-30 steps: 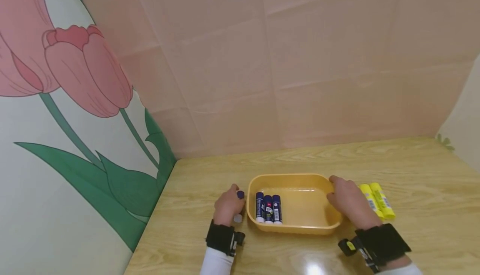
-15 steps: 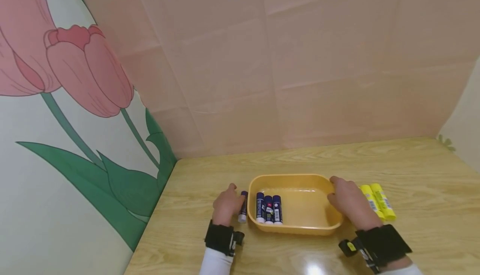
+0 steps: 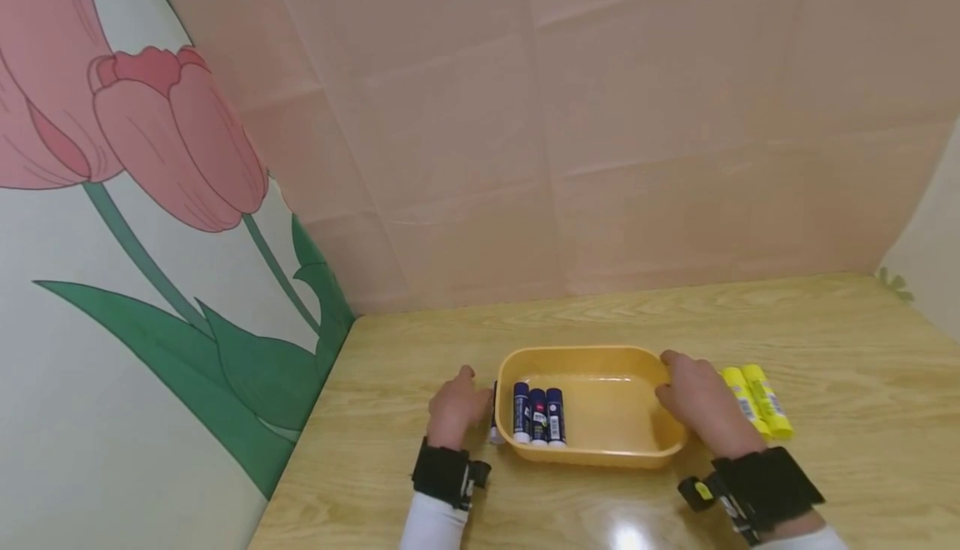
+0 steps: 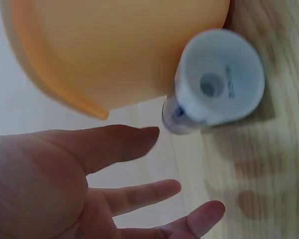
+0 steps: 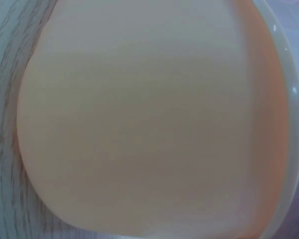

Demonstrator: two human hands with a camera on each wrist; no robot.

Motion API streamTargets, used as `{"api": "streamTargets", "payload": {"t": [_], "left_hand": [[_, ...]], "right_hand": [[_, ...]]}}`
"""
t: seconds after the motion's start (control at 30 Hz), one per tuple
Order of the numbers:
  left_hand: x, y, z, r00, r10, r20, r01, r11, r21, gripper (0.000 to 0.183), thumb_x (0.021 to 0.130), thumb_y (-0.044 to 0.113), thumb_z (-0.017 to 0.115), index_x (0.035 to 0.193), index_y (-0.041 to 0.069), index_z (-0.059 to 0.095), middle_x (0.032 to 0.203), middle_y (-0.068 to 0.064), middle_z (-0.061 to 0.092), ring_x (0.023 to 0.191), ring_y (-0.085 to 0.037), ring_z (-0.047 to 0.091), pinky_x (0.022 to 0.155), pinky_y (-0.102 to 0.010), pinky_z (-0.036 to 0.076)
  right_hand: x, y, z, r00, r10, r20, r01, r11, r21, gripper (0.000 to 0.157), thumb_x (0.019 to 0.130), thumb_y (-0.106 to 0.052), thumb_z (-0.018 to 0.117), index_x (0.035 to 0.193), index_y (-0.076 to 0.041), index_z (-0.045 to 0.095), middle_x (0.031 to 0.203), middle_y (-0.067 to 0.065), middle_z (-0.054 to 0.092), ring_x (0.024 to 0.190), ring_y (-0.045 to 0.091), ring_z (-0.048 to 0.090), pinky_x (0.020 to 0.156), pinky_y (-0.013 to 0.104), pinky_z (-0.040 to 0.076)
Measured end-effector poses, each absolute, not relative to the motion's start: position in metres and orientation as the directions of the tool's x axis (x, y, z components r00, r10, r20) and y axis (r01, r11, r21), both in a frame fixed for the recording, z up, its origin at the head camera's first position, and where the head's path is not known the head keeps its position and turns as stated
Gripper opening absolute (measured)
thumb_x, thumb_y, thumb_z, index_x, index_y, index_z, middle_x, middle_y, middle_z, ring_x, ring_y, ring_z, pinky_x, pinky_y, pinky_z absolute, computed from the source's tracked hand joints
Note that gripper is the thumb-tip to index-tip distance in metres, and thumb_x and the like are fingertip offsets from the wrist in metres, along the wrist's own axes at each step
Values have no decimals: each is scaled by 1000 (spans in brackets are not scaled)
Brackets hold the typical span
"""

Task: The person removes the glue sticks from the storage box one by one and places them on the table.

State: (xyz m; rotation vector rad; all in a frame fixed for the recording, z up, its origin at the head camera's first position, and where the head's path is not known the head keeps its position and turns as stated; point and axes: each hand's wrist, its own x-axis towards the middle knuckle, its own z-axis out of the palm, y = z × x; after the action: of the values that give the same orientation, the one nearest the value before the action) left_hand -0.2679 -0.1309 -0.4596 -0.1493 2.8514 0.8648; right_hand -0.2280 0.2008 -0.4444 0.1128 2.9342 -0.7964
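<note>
A dark blue cylindrical glue stick with a white base [image 4: 222, 74] lies along the left outer wall of a yellow-orange rounded rectangular plastic tray [image 3: 611, 417], its white end toward the person and much of its length hidden by the tray's rim in the head view; whether the two touch cannot be told. Just left of that stick is the person's left hand [image 3: 456, 407], its grip released: in the left wrist view the thumb points toward the stick's side with a small gap, and the other visible fingers stretch out loosely. At the tray's right end, the right hand [image 3: 703, 404] has its grip on the rim, thumb reaching over the inside; the right wrist view is filled by the tray wall. Inside the tray, at its left end, three dark blue cylindrical glue sticks with white bases [image 3: 538, 429] lie side by side, white ends toward the near wall. To the tray's right, past the right hand, two bright yellow cylindrical sticks [image 3: 765, 404] lie side by side. Under the tray is a pale wood-grain surface [image 3: 570, 508]; behind it hangs a creased pinkish-beige sheet [image 3: 637, 117], and far to its left stands a white wall painted with pink tulips [image 3: 180, 133].
</note>
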Motion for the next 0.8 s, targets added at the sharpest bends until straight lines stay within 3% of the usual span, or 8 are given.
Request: {"api": "streamTargets", "payload": {"t": [0.1,0.33,0.57,0.8], "left_hand": [[-270,-127,-462,-982,-43,-182,-134,840,526,51,95,34,60,136,5,55,126,-21,64,111,-40,62,93,-58,47],[-271,-124,-463,-983,-25,-180,-114,856,503,48,96,33,61,134,5,55,122,-20,66,99,-33,64,85,-52,51],[-270,-126,-464,-989,-12,-148,-84,867,490,53,95,35,63,134,1,54,122,-22,65,108,-38,64,92,-55,49],[-270,-127,-468,-987,-15,-158,-88,878,470,52,91,30,69,132,1,55,117,-23,66,101,-36,65,88,-55,52]], "right_hand": [[-228,201,-443,-993,45,-111,95,862,-499,56,90,-5,59,136,19,39,122,42,53,87,35,56,77,49,52],[-229,200,-442,-993,50,-106,96,863,-495,56,89,-6,59,136,19,40,120,41,54,86,35,55,76,48,51],[-227,199,-441,-996,44,-82,78,875,-478,55,89,-7,61,134,19,43,120,40,55,88,37,54,78,50,50],[-225,198,-441,-995,46,-92,85,875,-477,54,89,-5,60,134,20,42,120,41,54,85,35,55,75,47,51]]}}
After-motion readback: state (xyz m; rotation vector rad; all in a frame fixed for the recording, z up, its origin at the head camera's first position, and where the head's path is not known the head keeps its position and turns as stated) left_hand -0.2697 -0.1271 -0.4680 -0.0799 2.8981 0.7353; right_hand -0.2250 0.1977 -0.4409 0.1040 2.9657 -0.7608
